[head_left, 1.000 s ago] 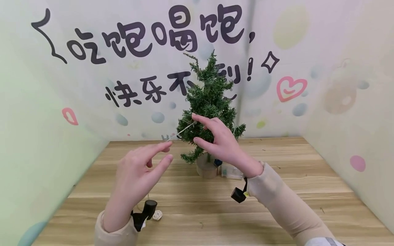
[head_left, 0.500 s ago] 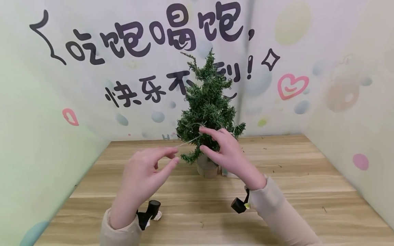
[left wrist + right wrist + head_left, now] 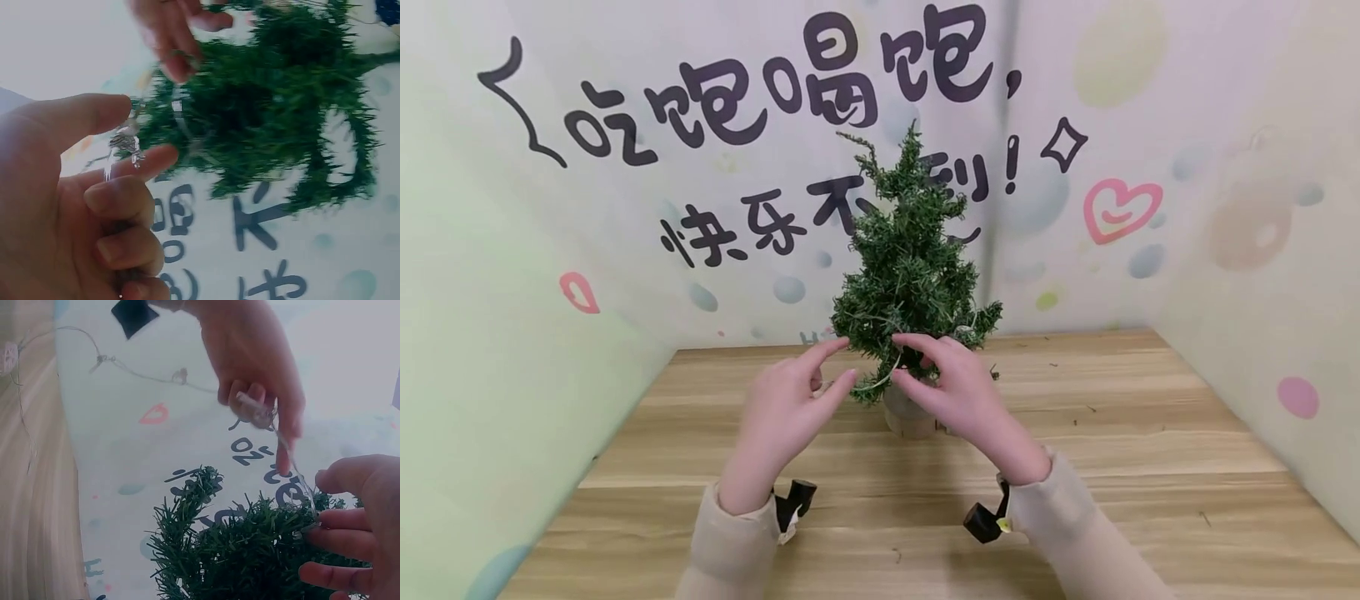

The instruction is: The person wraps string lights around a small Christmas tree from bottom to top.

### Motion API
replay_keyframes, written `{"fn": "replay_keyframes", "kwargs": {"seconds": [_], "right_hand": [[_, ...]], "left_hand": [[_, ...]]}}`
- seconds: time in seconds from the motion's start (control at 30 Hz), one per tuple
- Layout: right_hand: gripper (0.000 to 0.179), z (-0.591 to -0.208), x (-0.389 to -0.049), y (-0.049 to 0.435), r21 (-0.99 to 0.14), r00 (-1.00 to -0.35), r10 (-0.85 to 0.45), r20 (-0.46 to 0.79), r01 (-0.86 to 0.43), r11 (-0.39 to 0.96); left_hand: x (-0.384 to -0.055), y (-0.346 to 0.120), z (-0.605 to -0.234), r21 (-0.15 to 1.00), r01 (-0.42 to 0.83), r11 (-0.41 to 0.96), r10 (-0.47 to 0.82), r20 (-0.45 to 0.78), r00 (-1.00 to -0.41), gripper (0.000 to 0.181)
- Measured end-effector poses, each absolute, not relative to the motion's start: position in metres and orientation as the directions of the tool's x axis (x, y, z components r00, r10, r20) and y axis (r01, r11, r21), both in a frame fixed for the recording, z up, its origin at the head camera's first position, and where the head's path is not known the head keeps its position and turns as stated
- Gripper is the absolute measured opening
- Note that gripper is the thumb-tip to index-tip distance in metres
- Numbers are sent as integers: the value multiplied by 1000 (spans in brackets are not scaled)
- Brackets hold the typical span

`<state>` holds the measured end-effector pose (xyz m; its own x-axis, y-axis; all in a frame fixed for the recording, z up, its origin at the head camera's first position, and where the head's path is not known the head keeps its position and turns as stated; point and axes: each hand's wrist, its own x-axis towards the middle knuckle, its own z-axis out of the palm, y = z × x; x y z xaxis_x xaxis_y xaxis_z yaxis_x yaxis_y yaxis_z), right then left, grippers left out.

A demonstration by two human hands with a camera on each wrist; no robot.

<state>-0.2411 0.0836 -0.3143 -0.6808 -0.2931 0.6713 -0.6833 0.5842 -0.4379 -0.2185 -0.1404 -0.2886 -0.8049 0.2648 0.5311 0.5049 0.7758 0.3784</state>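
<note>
A small artificial Christmas tree [image 3: 917,267] stands on the table, its round base [image 3: 908,417] partly behind my right hand. My left hand [image 3: 786,412], at the tree's lower left, has its fingers curled round a thin string of lights [image 3: 294,461]. One clear bulb [image 3: 128,139] shows between its thumb and fingers in the left wrist view. My right hand [image 3: 958,387] is at the lower front branches, thumb and index finger apart. In the right wrist view the wire reaches its nearly straight index and middle fingertips. Between the hands the wire sags in a short curve.
A loose length of the string hangs past my left hand, with a pale woven ball [image 3: 9,357] near its end. Small dark scraps lie on the wooden table [image 3: 1112,467]. A printed wall [image 3: 760,292] rises behind the tree. Black cameras are strapped to both wrists.
My left hand has moved right, toward the tree. The right hand has moved down from the middle branches to the lower ones. The wire between them has gone from straight to slack.
</note>
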Motion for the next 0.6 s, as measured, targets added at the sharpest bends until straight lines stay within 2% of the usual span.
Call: {"fn": "replay_keyframes", "kwargs": {"seconds": [0.2, 0.43, 0.6], "right_hand": [[40, -314, -240, 82, -461, -739, -296, 605, -629, 626], [41, -314, -240, 79, -527, -808, -325, 492, -573, 627], [42, -315, -239, 78, -528, -814, -350, 464, -572, 628]], "left_hand": [[-236, -137, -297, 432, 437, 789, 238, 441, -866, 59], [-250, -131, -302, 472, 429, 770, 238, 410, -880, 66], [-256, -124, -301, 489, 434, 757, 216, 439, -872, 64]]}}
